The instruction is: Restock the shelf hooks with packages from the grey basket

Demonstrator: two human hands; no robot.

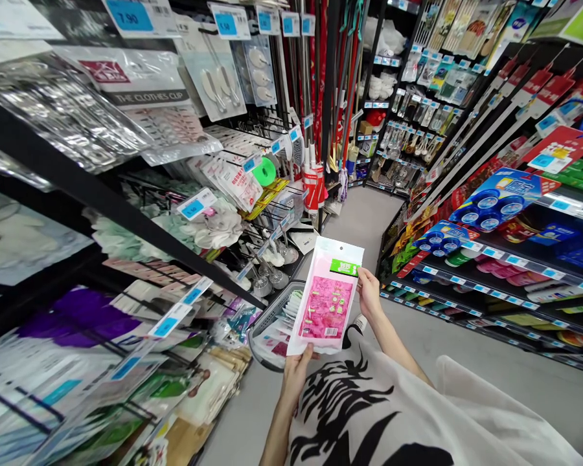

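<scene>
Pink plastic packet (326, 304), white border, green strip near the top, held up just above the grey basket (271, 314) and covering its right rim in this view. Left hand (295, 372) pinches the packet's bottom edge, thumb on the front face, fingers behind. Right hand (369, 294) is clamped on the right edge, higher up. Both are closed on the packet, with nothing else in either hand. Two grip points at opposite ends: my read is that this keeps a thin, floppy pouch flat. The printed face and barcode are tilted toward the camera, so it is probably held that way for reading. The basket sits low with other flat packs inside; can't tell whether it rests on the floor or hangs from an arm. Left of the basket: black shelf rack (126, 207) with hanging packs and blue price tags (197, 206). Right of the basket, across the grey floor (359, 213): second rack (515, 262) with blue blister packs (490, 204). Nearer the camera than the basket: white shirt (393, 421), black print.
</scene>
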